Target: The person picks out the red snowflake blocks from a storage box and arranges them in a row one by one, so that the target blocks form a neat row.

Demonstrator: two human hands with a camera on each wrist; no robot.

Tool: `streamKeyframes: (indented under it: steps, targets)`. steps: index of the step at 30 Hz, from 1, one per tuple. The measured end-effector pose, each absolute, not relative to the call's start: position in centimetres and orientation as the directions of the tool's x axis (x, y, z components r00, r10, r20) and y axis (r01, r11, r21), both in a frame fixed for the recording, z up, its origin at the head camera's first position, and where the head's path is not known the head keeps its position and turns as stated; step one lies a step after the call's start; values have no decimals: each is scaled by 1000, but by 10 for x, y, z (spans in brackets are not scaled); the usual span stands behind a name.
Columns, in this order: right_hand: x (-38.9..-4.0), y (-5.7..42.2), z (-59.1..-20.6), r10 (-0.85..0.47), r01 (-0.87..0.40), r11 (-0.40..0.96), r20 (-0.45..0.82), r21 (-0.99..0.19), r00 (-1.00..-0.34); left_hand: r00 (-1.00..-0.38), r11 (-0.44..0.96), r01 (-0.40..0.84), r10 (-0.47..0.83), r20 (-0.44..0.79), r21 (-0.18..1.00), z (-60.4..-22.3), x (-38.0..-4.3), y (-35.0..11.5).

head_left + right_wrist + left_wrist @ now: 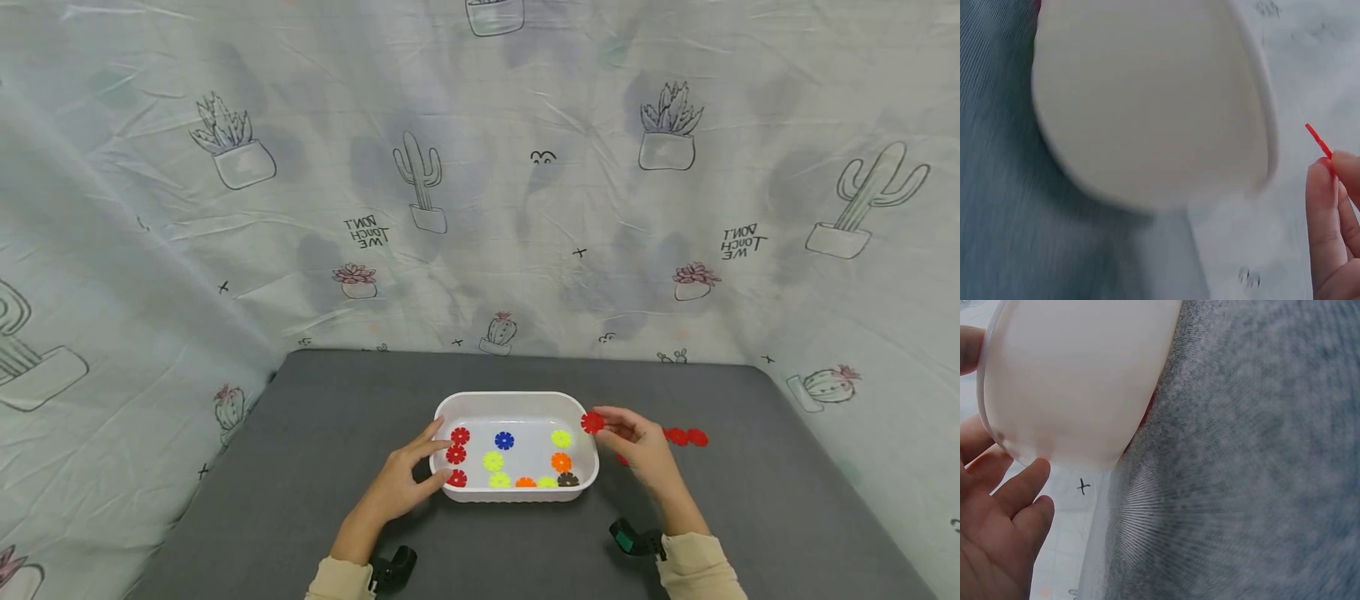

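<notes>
My right hand (637, 442) pinches a red notched disc (592, 422) between thumb and fingertips at the right rim of a white tray (517, 496). In the right wrist view that red disc (1318, 140) shows edge-on, beside the tray's end wall. My left hand (401, 479) holds the tray's left end, with thumb and forefinger over the rim; its other fingers (1025, 484) lie against the outside in the left wrist view. Inside the tray are several discs: red ones (456, 454) along the left, a blue one (504, 440), and yellow, orange and brown ones.
More red discs (697, 437) lie in a row on the grey table (337, 400), right of the tray and partly behind my right hand. One red piece (622, 459) sits close to the tray's right end. A patterned cloth (487, 208) hangs behind and along the sides.
</notes>
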State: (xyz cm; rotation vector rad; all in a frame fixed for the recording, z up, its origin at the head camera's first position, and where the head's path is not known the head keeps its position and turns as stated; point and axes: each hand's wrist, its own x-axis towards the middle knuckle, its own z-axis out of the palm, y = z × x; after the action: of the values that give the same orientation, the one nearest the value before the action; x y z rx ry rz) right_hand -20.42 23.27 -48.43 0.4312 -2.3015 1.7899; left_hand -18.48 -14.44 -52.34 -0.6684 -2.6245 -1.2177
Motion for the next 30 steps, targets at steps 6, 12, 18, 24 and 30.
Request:
streamKeyframes:
  steps: [6, 12, 18, 24, 30]
  targets:
    - [-201, 261, -502, 5, -303, 217, 311, -928, -950, -885, 561, 463, 328, 329, 686, -523, -184, -145]
    - [-198, 279, -517, 127, -228, 211, 258, -951, -958, -882, 561, 471, 331, 337, 681, -524, -183, -144]
    - [-197, 292, -533, 178, -176, 204, 213, -963, -961, -879, 554, 474, 334, 339, 684, -525, -183, -144]
    - [-200, 297, -539, 212, -133, 335, 212, -933, -954, -880, 552, 474, 330, 343, 686, -525, -184, -146]
    - [-201, 299, -543, 213, -106, 558, 265, -823, -940, -881, 555, 472, 336, 334, 685, -522, -183, -146]
